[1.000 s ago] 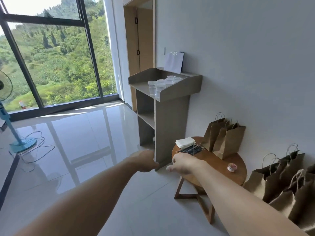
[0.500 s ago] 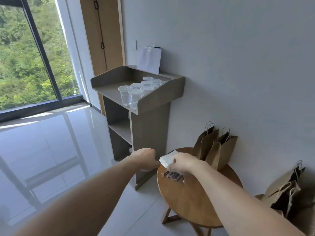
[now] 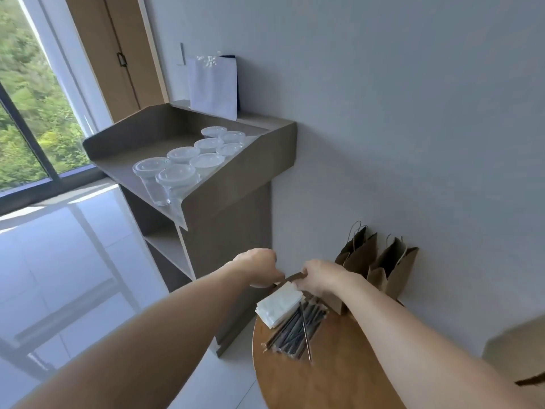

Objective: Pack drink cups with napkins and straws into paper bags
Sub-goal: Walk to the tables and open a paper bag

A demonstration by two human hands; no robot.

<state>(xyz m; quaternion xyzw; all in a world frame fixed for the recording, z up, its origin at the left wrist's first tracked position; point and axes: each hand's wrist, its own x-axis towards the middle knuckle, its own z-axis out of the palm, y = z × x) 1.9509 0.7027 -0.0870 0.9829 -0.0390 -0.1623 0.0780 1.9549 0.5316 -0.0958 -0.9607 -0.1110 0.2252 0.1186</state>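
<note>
A white napkin stack (image 3: 279, 306) lies at the far left edge of the round wooden table (image 3: 339, 367), with a bundle of dark straws (image 3: 296, 330) beside it. My right hand (image 3: 320, 278) has its fingers curled on the stack's far corner. Close to its left, my left hand (image 3: 259, 268) is curled at the table's rim; whether it holds anything is hidden. Two brown paper bags (image 3: 393, 271) stand upright against the wall behind the table. Several clear lidded cups (image 3: 177, 175) sit on the grey stand (image 3: 236, 184).
A white sheet (image 3: 213, 87) leans on the wall at the back of the stand. More brown bags (image 3: 516, 358) blur at the right edge. Glossy floor tiles (image 3: 73, 276) spread to the left, and a large window (image 3: 26, 113) lies beyond.
The view has moved closer and tilted down onto the table. Both hands have come together at the napkin stack's far corner. The straws, hidden under my right hand before, now show.
</note>
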